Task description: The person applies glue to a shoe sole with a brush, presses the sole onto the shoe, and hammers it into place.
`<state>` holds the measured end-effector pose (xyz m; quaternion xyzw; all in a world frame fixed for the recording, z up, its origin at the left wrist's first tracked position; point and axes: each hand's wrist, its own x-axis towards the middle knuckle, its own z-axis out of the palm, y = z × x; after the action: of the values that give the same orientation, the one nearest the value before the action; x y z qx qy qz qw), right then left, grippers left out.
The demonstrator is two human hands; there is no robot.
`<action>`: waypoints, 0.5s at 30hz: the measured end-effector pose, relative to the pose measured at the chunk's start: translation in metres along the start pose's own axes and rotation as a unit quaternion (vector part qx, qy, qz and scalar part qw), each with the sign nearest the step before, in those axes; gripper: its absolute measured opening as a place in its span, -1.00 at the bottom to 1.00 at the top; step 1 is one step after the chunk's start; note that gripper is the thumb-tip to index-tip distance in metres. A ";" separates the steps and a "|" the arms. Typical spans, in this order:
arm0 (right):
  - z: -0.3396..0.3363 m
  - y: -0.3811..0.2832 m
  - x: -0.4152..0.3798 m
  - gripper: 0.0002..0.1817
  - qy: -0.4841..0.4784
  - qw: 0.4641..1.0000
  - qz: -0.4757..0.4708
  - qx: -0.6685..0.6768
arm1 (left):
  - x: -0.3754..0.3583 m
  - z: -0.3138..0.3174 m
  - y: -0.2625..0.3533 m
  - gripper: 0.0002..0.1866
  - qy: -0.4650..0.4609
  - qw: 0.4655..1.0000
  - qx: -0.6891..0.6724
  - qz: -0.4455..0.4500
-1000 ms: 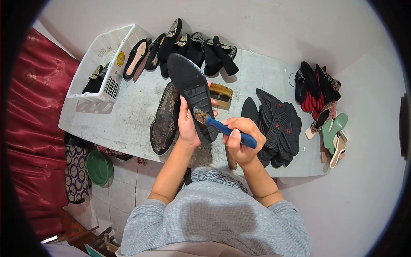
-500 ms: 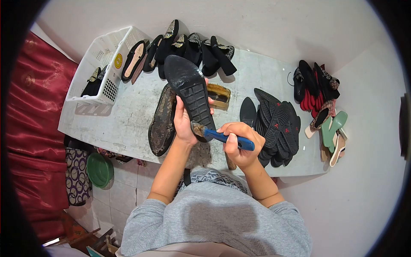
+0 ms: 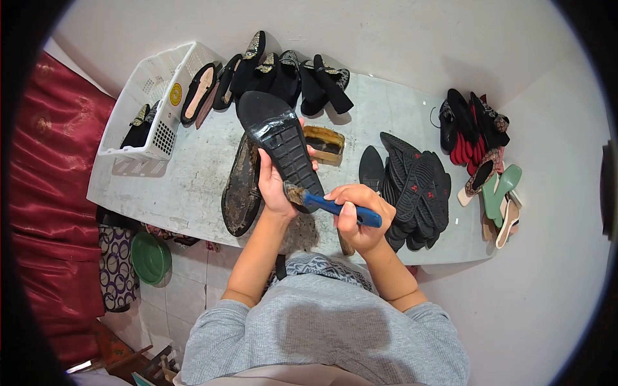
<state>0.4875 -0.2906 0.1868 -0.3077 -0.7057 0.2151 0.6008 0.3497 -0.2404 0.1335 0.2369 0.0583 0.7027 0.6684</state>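
Patterned black outsole point(image 3: 291, 153) cradled in my left hand point(image 3: 277, 190), brush point(image 3: 321, 202) in my right point(image 3: 363, 215)

I hold the outsole above the table point(image 3: 380, 106), tread side toward me, my left thumb along one edge and fingertips showing round the other. It looks light and firm, probably rubbery with a little bend, and hardly fragile. The glossy band across its forefoot seems wet, so I judge it slippery there; the edges give the safest hold.

My right fingers are wrapped around the brush's smooth blue handle, and its matted brown bristles meet the outsole's near end. Raised blocks run in rows over the narrow part; the rounded toe is plainer. Beside it sit a crusted, sole-shaped piece point(image 3: 238, 199), a stained yellowish tub point(image 3: 331, 156) and a heap of ribbed black soles point(image 3: 421, 199).
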 end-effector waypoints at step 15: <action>-0.010 -0.001 -0.005 -0.89 -0.008 0.994 -0.107 -0.029 | 0.002 -0.001 0.001 -0.36 -0.009 0.999 -0.040 0.003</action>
<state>0.4979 -0.2956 0.1856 -0.2458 -0.7452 0.1316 0.6057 0.3487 -0.2386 0.1337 0.2167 0.0231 0.7042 0.6758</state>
